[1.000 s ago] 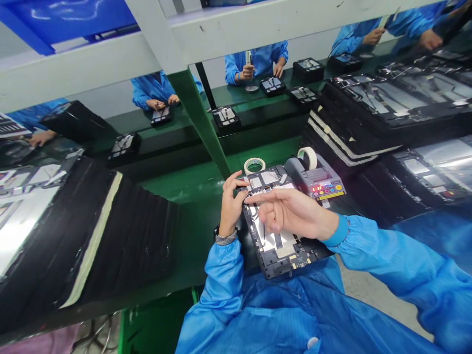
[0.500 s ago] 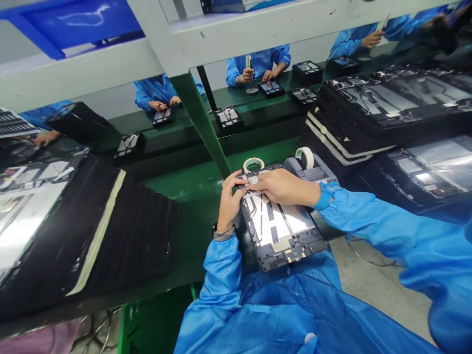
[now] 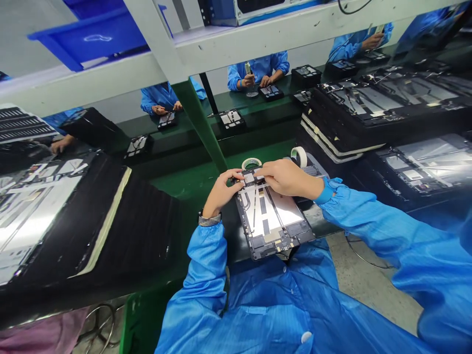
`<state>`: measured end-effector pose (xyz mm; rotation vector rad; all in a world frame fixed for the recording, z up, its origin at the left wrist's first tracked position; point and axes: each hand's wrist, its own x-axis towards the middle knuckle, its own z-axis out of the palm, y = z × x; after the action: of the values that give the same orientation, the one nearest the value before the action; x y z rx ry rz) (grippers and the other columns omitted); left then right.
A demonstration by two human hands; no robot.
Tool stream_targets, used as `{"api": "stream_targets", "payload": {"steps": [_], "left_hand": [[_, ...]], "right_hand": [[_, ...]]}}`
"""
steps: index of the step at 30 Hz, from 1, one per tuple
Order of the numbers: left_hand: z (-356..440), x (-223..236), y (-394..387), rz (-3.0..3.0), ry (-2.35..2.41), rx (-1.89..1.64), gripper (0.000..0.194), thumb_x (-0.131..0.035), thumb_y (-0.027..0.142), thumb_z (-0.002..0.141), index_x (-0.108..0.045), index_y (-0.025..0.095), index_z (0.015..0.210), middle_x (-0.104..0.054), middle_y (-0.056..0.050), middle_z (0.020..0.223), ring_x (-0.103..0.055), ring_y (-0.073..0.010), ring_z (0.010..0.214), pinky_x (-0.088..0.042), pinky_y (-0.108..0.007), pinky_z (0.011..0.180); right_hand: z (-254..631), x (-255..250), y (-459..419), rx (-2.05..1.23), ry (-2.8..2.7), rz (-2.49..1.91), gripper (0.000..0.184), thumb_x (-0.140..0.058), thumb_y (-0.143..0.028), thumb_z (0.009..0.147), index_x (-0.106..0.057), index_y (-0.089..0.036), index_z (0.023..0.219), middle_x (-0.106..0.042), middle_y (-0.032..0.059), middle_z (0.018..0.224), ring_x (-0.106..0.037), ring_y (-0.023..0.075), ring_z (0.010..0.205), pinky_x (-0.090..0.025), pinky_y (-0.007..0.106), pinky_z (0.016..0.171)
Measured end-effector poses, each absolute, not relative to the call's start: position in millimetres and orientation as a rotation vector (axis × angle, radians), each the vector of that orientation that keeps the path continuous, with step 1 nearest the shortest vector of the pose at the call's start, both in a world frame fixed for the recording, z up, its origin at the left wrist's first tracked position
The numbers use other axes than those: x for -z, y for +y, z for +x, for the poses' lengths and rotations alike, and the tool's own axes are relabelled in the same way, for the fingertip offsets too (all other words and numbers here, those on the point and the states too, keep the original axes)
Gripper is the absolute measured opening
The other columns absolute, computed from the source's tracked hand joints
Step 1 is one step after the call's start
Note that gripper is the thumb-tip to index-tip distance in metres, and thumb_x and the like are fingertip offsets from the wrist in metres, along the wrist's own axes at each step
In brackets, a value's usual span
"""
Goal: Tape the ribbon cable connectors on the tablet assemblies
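An opened tablet (image 3: 275, 216), its inner parts and silvery plate showing, lies tilted over the near edge of the bench in front of me. My left hand (image 3: 221, 192) grips its upper left corner, with the thumb on the face and the fingers along the top edge. My right hand (image 3: 285, 177) reaches across the upper right part, its fingertips bent together against the tablet. Whatever may be between those fingertips is too small to make out. Just beyond the top edge lies a roll of tape (image 3: 251, 161). A tape dispenser (image 3: 313, 167) holding a white tape roll (image 3: 299, 156) sits behind my right hand.
Tall stacks of opened tablets stand at left (image 3: 121, 226) and right (image 3: 342, 123). A green post (image 3: 204, 125) rises from the bench to a white shelf (image 3: 258, 34) bearing a blue bin (image 3: 92, 37). Across the bench, co-workers in blue sleeves (image 3: 236, 77) handle tablets.
My right hand has drawn back from the left hand toward the right, uncovering pale parts at the tablet's top. My left hand still grips the corner. The whole view has shifted slightly.
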<state>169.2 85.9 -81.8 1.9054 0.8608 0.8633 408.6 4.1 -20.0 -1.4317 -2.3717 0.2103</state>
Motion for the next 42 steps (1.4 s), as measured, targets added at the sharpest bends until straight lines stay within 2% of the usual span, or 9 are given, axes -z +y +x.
{"api": "stream_targets", "payload": {"steps": [8,15,19,24,27,30,33,37,42], "left_hand": [[161.1,66.7,112.7,1.916,0.76,-0.515,0.031,-0.082,0.036,0.079,-0.071,0.02,0.104,-0.071,-0.01,0.134,-0.062,-0.0307,0.131,-0.043,-0.047,0.116],[164.3,69.2,120.5,1.796,0.72,-0.523,0.043,-0.087,0.04,0.076,-0.069,0.02,0.11,-0.067,-0.011,0.141,-0.064,-0.0302,0.129,-0.046,-0.046,0.114],[157.5,73.4,100.6,1.806,0.851,-0.748,0.062,-0.087,0.04,0.078,-0.064,0.026,0.135,-0.059,-0.01,0.154,-0.051,-0.0324,0.147,-0.042,-0.048,0.121],[143.6,108.3,-22.2,1.523,1.264,-1.139,0.062,-0.061,0.054,0.1,-0.051,0.032,0.157,-0.041,-0.005,0.171,-0.032,-0.0273,0.162,-0.022,-0.045,0.135],[158.9,129.6,-96.2,1.411,1.138,-1.041,0.071,-0.056,0.057,0.101,-0.039,0.034,0.166,-0.031,0.002,0.176,-0.023,-0.025,0.165,-0.016,-0.037,0.137],[182.8,134.0,-122.8,1.33,1.113,-1.146,0.074,-0.056,0.054,0.101,-0.033,0.033,0.168,-0.027,0.004,0.177,-0.019,-0.0256,0.166,-0.014,-0.036,0.137],[178.8,122.9,-118.3,1.274,1.08,-1.254,0.074,-0.059,0.053,0.098,-0.04,0.029,0.166,-0.035,0.002,0.174,-0.025,-0.0283,0.164,-0.019,-0.038,0.137],[109.2,106.6,-121.4,1.071,1.13,-1.465,0.071,-0.067,0.053,0.091,-0.057,0.025,0.155,-0.058,-0.003,0.159,-0.046,-0.0338,0.154,-0.036,-0.042,0.131],[7.0,133.7,-124.7,0.913,1.422,-1.555,0.069,-0.077,0.049,0.085,-0.067,0.017,0.146,-0.07,-0.01,0.144,-0.06,-0.0349,0.141,-0.049,-0.041,0.121]], "right_hand": [[411.6,28.1,-14.4,-0.19,-2.354,-1.393,0.036,-0.049,-0.013,0.098,-0.079,-0.019,0.117,-0.078,0.0089,0.102,-0.067,0.0218,0.087,-0.037,0.031,0.071],[430.2,37.3,-75.5,-0.36,-1.722,-1.363,0.028,-0.054,-0.023,0.103,-0.079,-0.02,0.116,-0.076,0.0063,0.097,-0.068,0.0198,0.084,-0.05,0.033,0.076],[437.4,76.0,-140.6,-0.394,-1.289,-1.418,0.03,-0.061,-0.031,0.104,-0.073,-0.025,0.13,-0.074,0.0086,0.122,-0.07,0.0242,0.11,-0.055,0.04,0.098],[433.8,121.3,-191.2,-0.708,-1.348,-1.402,0.068,-0.058,-0.046,0.105,-0.037,-0.029,0.167,-0.044,0.0101,0.169,-0.039,0.031,0.157,-0.031,0.056,0.13],[420.2,124.2,-194.8,-0.767,-1.474,-1.427,0.08,-0.064,-0.049,0.101,-0.028,-0.03,0.17,-0.028,0.0078,0.176,-0.023,0.0328,0.164,-0.022,0.06,0.134],[405.8,107.7,-193.8,-0.648,-1.464,-1.506,0.085,-0.07,-0.043,0.097,-0.028,-0.031,0.17,-0.028,0.0051,0.177,-0.023,0.0336,0.164,-0.02,0.06,0.134],[389.0,80.1,-197.2,-0.633,-1.465,-1.481,0.091,-0.072,-0.04,0.096,-0.022,-0.03,0.172,-0.03,0.0042,0.176,-0.028,0.0343,0.163,-0.022,0.058,0.135],[336.2,62.8,-199.5,-0.838,-1.618,-1.246,0.098,-0.068,-0.034,0.098,-0.005,-0.03,0.174,-0.013,0.0028,0.18,-0.019,0.0323,0.165,-0.025,0.051,0.135],[229.2,140.8,-177.6,-1.056,-1.679,-0.973,0.101,-0.059,-0.026,0.101,0.014,-0.03,0.171,0.007,0.005,0.181,-0.003,0.0278,0.167,-0.016,0.052,0.136]]}}
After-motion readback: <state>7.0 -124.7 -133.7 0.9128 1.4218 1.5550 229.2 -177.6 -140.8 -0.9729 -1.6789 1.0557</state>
